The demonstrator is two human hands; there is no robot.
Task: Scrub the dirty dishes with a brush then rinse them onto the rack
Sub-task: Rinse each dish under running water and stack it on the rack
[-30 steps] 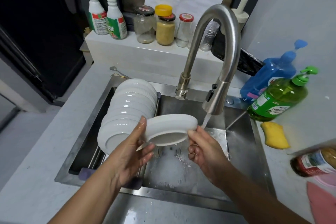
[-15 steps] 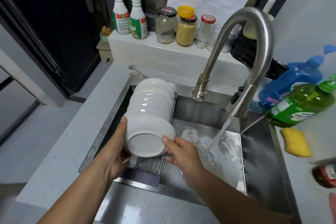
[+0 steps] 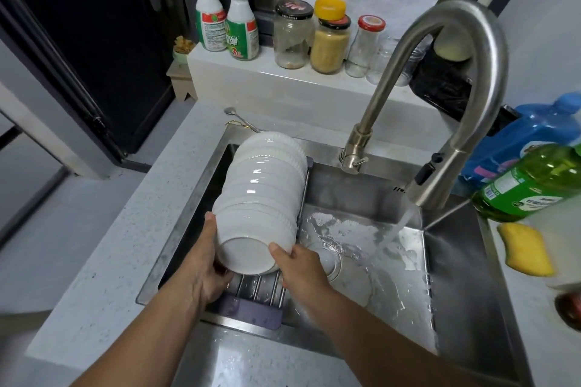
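Observation:
A white ribbed bowl (image 3: 251, 240) lies on its side at the near end of a row of several nested white bowls (image 3: 267, 173) on the metal rack (image 3: 261, 289) over the sink's left part. My left hand (image 3: 204, 264) grips the bowl's left side and my right hand (image 3: 298, 264) holds its right rim with the thumb on the base. Water runs from the curved steel faucet (image 3: 440, 179) into the sink basin (image 3: 377, 261). No brush is in view.
A yellow sponge (image 3: 525, 248), a green soap bottle (image 3: 531, 185) and a blue bottle (image 3: 518, 141) sit on the right counter. Jars (image 3: 330, 41) and spray bottles (image 3: 226, 19) line the back ledge. A spoon (image 3: 240, 118) lies behind the sink.
Both hands carried the white bowl from under the running water leftward and set it against the row of bowls on the rack. The camera view shifted left and closer.

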